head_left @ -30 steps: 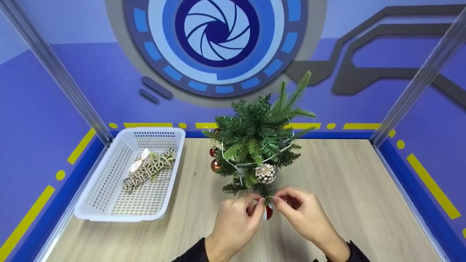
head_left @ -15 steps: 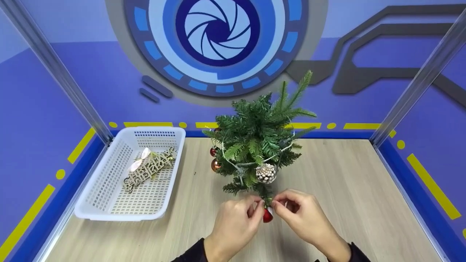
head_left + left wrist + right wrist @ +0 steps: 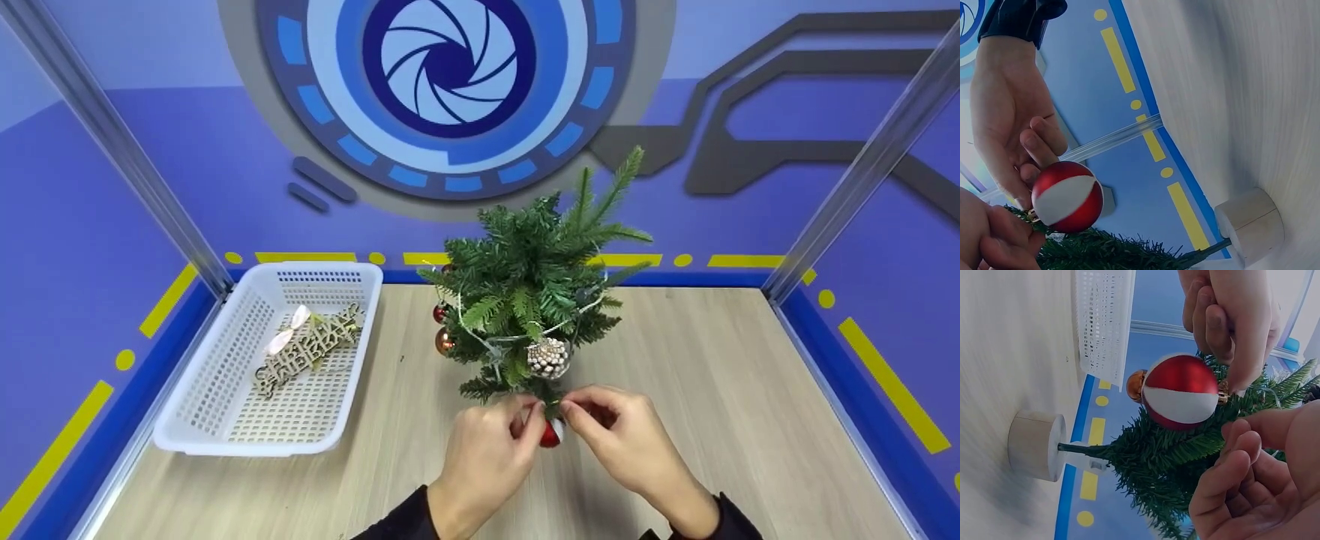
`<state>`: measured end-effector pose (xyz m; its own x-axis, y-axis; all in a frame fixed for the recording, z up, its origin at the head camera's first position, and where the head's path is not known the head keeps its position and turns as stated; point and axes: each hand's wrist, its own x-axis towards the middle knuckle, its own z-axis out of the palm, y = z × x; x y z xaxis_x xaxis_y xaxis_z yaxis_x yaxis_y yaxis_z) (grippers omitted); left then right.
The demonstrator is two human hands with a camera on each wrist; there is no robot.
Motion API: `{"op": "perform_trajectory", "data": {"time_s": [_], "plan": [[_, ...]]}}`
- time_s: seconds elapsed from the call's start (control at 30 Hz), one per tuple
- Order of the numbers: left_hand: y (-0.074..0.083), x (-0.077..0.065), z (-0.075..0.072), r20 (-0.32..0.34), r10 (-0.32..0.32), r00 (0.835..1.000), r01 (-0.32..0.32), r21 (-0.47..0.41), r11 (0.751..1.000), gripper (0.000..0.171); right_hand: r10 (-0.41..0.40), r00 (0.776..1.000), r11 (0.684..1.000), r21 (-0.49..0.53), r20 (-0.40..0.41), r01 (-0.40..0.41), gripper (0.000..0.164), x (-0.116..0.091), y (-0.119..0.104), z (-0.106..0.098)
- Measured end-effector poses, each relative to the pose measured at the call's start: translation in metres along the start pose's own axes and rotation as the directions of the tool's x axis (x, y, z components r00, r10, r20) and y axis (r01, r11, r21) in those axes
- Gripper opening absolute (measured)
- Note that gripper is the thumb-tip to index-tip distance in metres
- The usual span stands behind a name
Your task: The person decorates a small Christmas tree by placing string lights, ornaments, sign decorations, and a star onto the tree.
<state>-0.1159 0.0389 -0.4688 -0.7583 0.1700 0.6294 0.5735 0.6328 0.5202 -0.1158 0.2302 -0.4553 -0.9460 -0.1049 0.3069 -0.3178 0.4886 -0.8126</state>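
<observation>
Red-and-white bauble [image 3: 1182,391] is suspended low at the front of a small artificial tree [image 3: 525,292], below a whitish pinecone [image 3: 547,358]. Its thin cord [image 3: 556,406] is pinched, thumb to fingertip, by the left hand [image 3: 487,454] and the right hand [image 3: 630,446], held close together. Left of the tree, a white perforated basket [image 3: 247,451] is set on the table [image 3: 735,390]. Inside, wooden lettering [image 3: 307,356] is laid aslant; beside it, a pale ribbon-like piece [image 3: 280,342] is seen.

We find the head view bright, both wrist views dimmer. Soft shadows lie on the table [image 3: 735,397].
</observation>
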Motion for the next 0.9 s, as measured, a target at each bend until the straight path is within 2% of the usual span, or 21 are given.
{"op": "perform_trajectory", "data": {"time_s": [0.17, 0.27, 0.47, 0.67, 0.9], "plan": [[-0.0007, 0.0011, 0.0018, -0.010, 0.000, 1.000, 0.000, 0.023, 1.000, 0.009, -0.014, 0.999, 0.999, -0.037, -0.032, 0.012, 0.017, 0.0000, 0.0006, -0.0004], [-0.0008, 0.0018, 0.0023, -0.001, 0.001, 1.000, -0.001, 0.006, 1.000, 0.008, 0.010, 0.999, 1.000, -0.027, -0.034, -0.011, 0.018, 0.0014, 0.0000, -0.0009], [-0.0004, 0.0025, 0.0047, 0.002, -0.005, 1.000, 0.005, -0.038, 0.999, 0.009, 0.048, 0.999, 0.999, -0.008, -0.005, -0.048, 0.015, 0.0024, 0.0000, -0.0011], [-0.0014, 0.0018, 0.0049, 0.030, 0.000, 1.000, 0.001, -0.038, 0.999, 0.010, 0.016, 0.999, 0.998, -0.063, 0.031, -0.014, 0.013, 0.0012, 0.0024, -0.0014], [-0.0036, -0.0015, 0.0038, 0.063, 0.008, 0.998, -0.007, -0.027, 1.000, 0.010, -0.006, 0.997, 0.999, -0.046, 0.072, 0.009, 0.010, -0.0001, 0.0055, -0.0030]]}}
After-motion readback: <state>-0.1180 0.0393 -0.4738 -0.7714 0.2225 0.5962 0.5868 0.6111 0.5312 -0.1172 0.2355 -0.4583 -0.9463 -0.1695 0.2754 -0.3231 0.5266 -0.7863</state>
